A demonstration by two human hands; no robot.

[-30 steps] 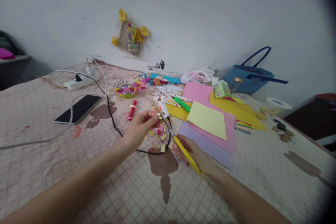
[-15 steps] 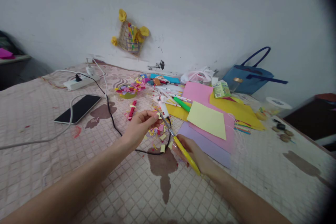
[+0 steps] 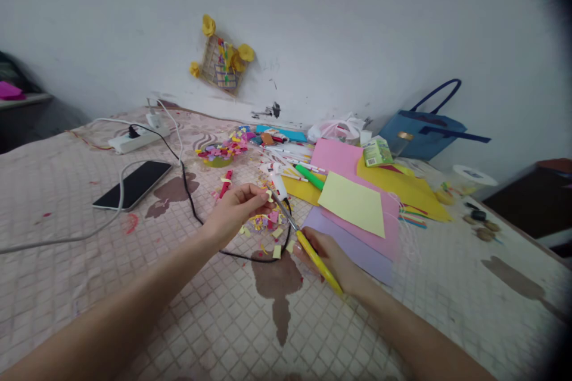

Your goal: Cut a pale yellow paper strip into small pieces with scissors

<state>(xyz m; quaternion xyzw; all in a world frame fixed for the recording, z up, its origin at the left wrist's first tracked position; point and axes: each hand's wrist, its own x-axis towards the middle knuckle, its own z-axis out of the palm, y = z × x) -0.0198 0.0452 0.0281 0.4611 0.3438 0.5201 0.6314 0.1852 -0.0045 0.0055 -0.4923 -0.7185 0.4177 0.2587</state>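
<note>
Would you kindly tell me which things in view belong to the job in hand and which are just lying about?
Likely part of the job:
small pale-yellow piece, held in the left hand
yellow-handled scissors, held in the right hand
loose scraps near the hands
perhaps the pale-yellow sheet

Seemingly just lying about:
phone
blue bag
green-and-white box

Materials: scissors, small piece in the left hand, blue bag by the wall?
Scissors: blades likely steel, grey with a metallic sheen; handle probably plastic, smooth and bright yellow.
Pale-yellow piece: paper or thin craft foam, matte and flat-coloured; too small to tell which.
Blue bag: probably fabric, perhaps non-woven, judging by its dull finish and darker, band-like straps.
</note>
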